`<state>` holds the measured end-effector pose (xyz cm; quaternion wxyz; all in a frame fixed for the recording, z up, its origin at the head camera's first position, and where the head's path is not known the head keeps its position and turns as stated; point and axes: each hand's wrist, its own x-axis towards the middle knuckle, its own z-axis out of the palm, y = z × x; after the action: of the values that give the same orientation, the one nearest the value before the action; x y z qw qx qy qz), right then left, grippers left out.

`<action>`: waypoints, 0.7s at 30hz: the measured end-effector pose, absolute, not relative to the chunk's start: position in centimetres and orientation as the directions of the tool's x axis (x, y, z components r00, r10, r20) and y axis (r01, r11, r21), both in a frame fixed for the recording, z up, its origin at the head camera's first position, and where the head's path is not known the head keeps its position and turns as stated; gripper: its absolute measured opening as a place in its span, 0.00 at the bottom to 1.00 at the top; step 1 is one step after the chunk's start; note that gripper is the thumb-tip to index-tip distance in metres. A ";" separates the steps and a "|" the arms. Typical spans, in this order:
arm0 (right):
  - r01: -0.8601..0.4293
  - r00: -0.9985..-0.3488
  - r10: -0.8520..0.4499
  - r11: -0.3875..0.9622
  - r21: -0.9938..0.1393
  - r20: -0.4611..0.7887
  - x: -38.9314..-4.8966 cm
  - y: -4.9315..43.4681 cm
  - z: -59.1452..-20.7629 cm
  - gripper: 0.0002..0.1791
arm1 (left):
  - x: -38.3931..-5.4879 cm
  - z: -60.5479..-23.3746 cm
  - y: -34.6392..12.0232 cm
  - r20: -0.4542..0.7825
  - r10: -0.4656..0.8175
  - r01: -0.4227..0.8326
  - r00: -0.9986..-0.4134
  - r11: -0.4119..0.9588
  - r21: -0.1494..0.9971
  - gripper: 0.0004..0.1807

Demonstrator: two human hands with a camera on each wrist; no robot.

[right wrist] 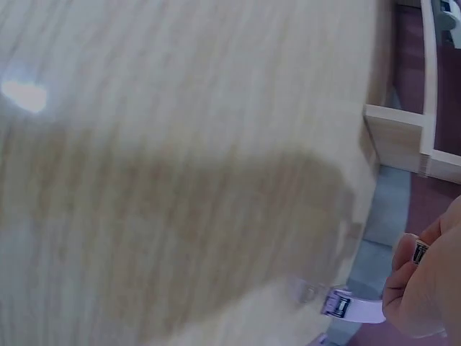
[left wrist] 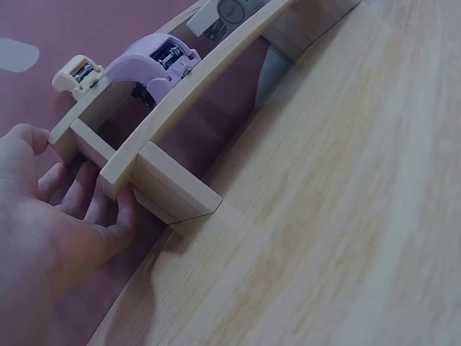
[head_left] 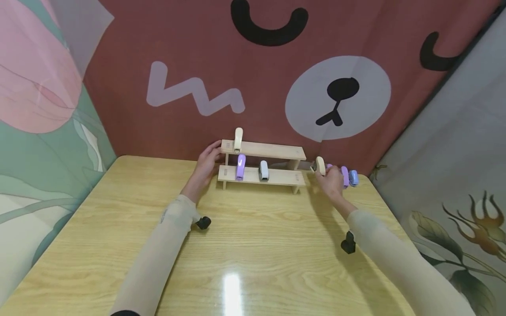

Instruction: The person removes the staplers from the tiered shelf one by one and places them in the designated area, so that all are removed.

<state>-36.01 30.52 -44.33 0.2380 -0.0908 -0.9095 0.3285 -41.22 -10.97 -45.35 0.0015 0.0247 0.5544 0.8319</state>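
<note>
A two-tier wooden stand (head_left: 272, 150) is at the back of the table. My left hand (head_left: 207, 163) holds its left end; the left wrist view shows the thumb at the upper board and curled fingers by the lower one. A cream stapler (head_left: 238, 139) sits on the upper tier, at the left. Below it, on the lower tier, are a purple stapler (head_left: 240, 167) and a white stapler (head_left: 263, 170). Right of the stand, my right hand (head_left: 333, 180) grips another cream stapler (head_left: 320, 166), mostly hidden by the hand in the right wrist view.
Beside and behind my right hand are another purple stapler (head_left: 345, 176) and a blue stapler (head_left: 353, 178), near the table's back right corner. A brown printed curtain (head_left: 189, 131) hangs close behind the table (head_left: 257, 245). Patterned cloth (head_left: 446, 175) borders the right side.
</note>
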 end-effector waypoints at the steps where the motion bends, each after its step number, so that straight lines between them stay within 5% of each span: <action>1: 0.004 -0.868 0.320 0.770 -0.638 0.380 -36.0 30.5 -44.6 0.13 | -41.2 -45.3 -10.9 0.040 0.033 0.024 -0.999 -0.383 0.923 0.24; 21: -0.002 -0.877 0.313 0.755 -0.656 0.364 -36.4 29.5 -46.4 0.11 | -41.2 -45.4 -11.0 0.042 0.019 0.032 -0.999 -0.373 0.927 0.22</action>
<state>-36.45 29.55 -46.38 0.2324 -0.0856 -0.9074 0.3395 -41.16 -10.97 -45.36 -0.0039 0.0227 0.5599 0.8282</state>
